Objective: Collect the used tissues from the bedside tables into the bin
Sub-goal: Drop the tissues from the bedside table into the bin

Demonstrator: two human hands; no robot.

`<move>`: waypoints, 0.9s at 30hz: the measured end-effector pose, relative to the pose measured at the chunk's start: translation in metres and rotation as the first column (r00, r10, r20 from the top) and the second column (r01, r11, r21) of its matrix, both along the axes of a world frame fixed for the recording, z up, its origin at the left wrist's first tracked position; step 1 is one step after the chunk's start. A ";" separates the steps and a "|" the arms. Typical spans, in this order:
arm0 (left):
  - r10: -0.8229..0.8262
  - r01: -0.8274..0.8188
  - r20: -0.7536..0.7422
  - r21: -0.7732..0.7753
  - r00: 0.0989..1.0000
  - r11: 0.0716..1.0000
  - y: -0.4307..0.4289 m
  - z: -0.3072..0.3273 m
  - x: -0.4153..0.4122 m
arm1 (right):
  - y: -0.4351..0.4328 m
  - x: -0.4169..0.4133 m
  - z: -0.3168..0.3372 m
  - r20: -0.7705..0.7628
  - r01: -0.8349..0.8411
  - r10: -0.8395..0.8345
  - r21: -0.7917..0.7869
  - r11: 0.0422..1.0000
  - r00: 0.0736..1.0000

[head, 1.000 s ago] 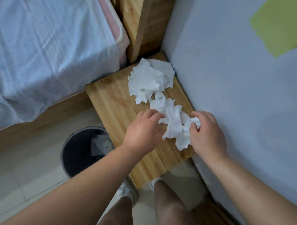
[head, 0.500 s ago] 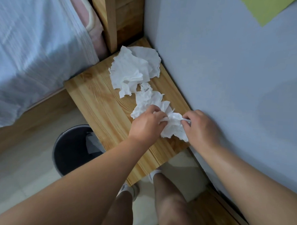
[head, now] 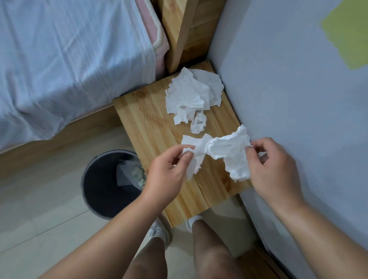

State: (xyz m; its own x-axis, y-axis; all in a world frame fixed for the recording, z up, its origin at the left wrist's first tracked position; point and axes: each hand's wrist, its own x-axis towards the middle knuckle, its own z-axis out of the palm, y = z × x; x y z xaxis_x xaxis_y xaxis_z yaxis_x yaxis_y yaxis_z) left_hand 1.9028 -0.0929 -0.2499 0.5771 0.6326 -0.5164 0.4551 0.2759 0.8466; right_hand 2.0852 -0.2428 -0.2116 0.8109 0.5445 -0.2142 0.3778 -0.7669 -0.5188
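White crumpled tissue [head: 224, 154] stretches between a person's two hands above the near half of a pine bedside table [head: 150, 121]. The left hand [head: 167, 176] pinches the sheet's left end between thumb and forefinger, the other fingers loosely curled beneath; the right hand [head: 275, 174] nips the right end the same way, thumb against fingertips. The sheet sags in the middle, twisted narrow near the left hand and hanging in a ragged flap by the right.

On the far part of the table lies a larger heap of tissues [head: 193, 93], spread flat and wrinkled against the grey wall [head: 284, 101]. Just near it sits a small wad [head: 198, 122], apart from the held sheet.

A dark round bin [head: 98, 190] stands on the pale floor left of the table, its rim partly hidden under the table's edge and the left wrist. Something pale and crumpled lies inside, probably tissue, though the blur leaves that unsure.

A bed [head: 63, 58] with a light blue sheet fills the far left, its wooden headboard [head: 182, 28] meeting the wall at the corner. The person's bare legs and white shoes show below the table's near edge.
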 end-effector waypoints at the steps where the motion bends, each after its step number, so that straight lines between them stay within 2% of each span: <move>1: 0.019 -0.018 0.010 -0.079 1.000 0.997 0.001 0.001 -0.007 | 0.003 -0.004 0.002 -0.016 0.013 -0.013 0.005 1.000 1.000; 3: 0.057 -0.045 0.034 -0.277 0.998 0.960 0.003 0.003 -0.017 | 0.009 -0.011 0.002 -0.080 0.030 -0.032 -0.025 0.999 0.996; 5: 0.107 -0.087 0.034 -0.366 0.994 0.927 0.005 0.005 -0.027 | 0.017 -0.020 -0.001 -0.172 0.058 -0.066 -0.053 0.997 0.983; 9: 0.245 -0.245 -0.038 -0.310 0.969 0.919 0.015 0.003 -0.051 | 0.035 -0.037 -0.002 -0.269 0.137 -0.133 -0.003 0.991 0.954; 14: 0.412 -0.429 -0.120 -0.269 0.903 0.862 0.032 -0.005 -0.105 | 0.063 -0.077 0.003 -0.322 0.076 -0.046 0.080 0.994 0.946; 16: 0.489 -0.514 -0.157 -0.245 0.858 0.822 0.036 -0.011 -0.133 | 0.075 -0.100 0.001 -0.378 0.043 -0.001 0.104 0.994 0.926; 20: 0.643 -0.694 -0.265 -0.226 0.719 0.683 0.038 -0.030 -0.188 | 0.103 -0.151 -0.014 -0.474 -0.062 0.099 0.094 0.994 0.875; 24: 0.678 -0.763 -0.361 -0.189 0.640 0.619 0.038 -0.059 -0.234 | 0.127 -0.199 -0.047 -0.491 -0.161 0.168 0.057 0.985 0.855; 27: 0.639 -0.738 -0.401 -0.167 0.657 0.654 0.041 -0.080 -0.257 | 0.141 -0.227 -0.080 -0.493 -0.161 0.153 0.027 0.987 0.857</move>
State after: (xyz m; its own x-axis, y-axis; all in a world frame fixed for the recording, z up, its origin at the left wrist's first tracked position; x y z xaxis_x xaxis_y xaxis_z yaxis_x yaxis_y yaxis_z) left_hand 1.6461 -0.0524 -0.3301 -0.1684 0.5724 -0.8025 0.2270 0.8147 0.5335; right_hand 1.8581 -0.1022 -0.2920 0.5020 0.6496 -0.5710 0.1927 -0.7276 -0.6584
